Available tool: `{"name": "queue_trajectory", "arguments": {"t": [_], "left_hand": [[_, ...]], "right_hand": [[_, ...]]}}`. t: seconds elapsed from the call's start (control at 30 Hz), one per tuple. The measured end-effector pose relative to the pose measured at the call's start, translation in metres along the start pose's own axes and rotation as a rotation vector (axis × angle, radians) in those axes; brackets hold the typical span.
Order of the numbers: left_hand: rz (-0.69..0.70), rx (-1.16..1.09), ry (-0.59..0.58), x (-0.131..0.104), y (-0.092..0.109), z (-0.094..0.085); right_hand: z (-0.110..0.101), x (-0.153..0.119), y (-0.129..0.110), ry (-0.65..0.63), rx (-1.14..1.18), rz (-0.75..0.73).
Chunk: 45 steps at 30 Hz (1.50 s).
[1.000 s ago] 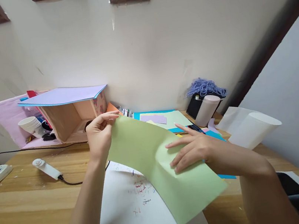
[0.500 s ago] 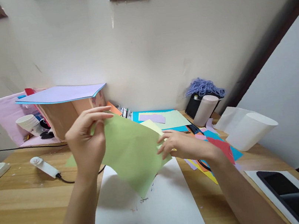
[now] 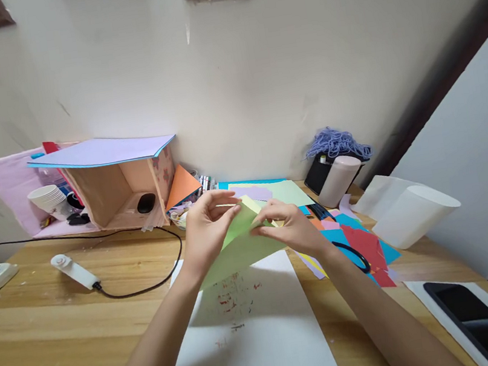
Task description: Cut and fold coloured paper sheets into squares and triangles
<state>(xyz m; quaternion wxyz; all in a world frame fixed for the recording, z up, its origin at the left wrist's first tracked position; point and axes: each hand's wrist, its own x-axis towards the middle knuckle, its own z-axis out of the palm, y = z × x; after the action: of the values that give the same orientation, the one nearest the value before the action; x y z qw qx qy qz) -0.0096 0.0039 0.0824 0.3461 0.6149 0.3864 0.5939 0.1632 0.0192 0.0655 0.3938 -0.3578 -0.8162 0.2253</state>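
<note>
A light green sheet of paper hangs raised above a larger white sheet lying on the wooden table. My left hand is closed on the green paper's upper edge, with thumb and fingers pinched. Close beside it, my right hand pinches the same paper at its right side. A paler, yellow-green folded part shows between the two hands. Small red and dark marks dot the white sheet below. Parts of the green paper are hidden behind my hands.
A cardboard box with a mouse stands back left. Paper scraps, a holder with blue yarn and a rolled white sheet are on the right. A phone lies front right; a cabled white device lies left.
My left hand has moved right and down, close to my right hand. The green paper, earlier spread wide between them, is now bent, and more of the white sheet's marks show.
</note>
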Motion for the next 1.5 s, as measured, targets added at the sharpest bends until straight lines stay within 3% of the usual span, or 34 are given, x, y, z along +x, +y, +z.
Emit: {"name": "queue_trajectory", "arguments": {"t": [0.17,0.33,0.57,1.1,1.2,1.37,1.5], "left_hand": [[-0.159,-0.099,-0.024,-0.004,0.007,0.005],[-0.218,-0.135,-0.048,-0.01,0.018,0.012],[-0.132,-0.162,-0.064,-0.017,0.028,0.018],[-0.086,-0.124,0.075,-0.021,0.031,0.022],[-0.069,-0.05,0.006,-0.021,0.032,0.02],[-0.105,0.292,-0.261,-0.021,0.035,0.011],[-0.112,0.49,-0.363,-0.02,0.032,0.008]], "right_hand": [[0.004,-0.002,-0.016,0.259,-0.03,0.051],[0.0,-0.004,-0.024,0.243,0.125,0.084],[-0.005,-0.005,-0.029,0.271,0.185,0.134],[-0.01,-0.008,-0.038,0.298,0.283,0.127],[-0.012,-0.009,-0.039,0.378,0.246,0.158],[-0.021,-0.009,-0.038,0.458,0.192,0.208],[-0.025,-0.009,-0.036,0.505,0.171,0.234]]}}
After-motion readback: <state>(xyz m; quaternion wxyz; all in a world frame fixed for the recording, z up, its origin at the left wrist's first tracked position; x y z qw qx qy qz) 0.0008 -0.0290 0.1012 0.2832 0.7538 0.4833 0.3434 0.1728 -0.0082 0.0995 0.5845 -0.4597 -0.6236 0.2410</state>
